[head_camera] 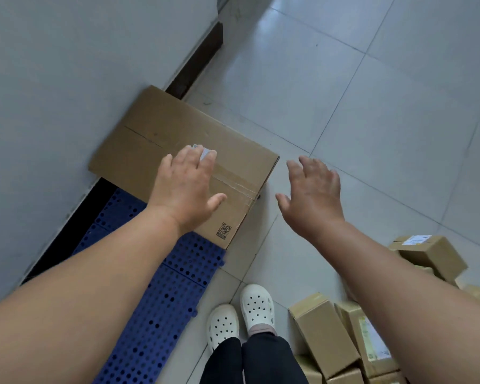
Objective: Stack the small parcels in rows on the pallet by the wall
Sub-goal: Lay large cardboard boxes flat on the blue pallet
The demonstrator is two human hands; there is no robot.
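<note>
Grey wall (pixel 53 92) at left; tiled floor (pixel 372 92) at right. A blue perforated pallet (pixel 164 314) runs along the wall. A large flat carton (pixel 155 128) covers its far end, its right edge slightly overhanging the floor. The near stretch of pallet is bare. Small parcels (pixel 324 331) lie heaped on the floor at lower right, under the right forearm and well apart from both hands. Left hand (pixel 186 184): over the carton, fingers straight and spread, tips at a white label (pixel 204 152); contact cannot be told. Right hand (pixel 313 192): fingers splayed, holding nothing, over bare floor just beside the carton's right edge. White clogs (pixel 257 304) stand between pallet and parcels.
</note>
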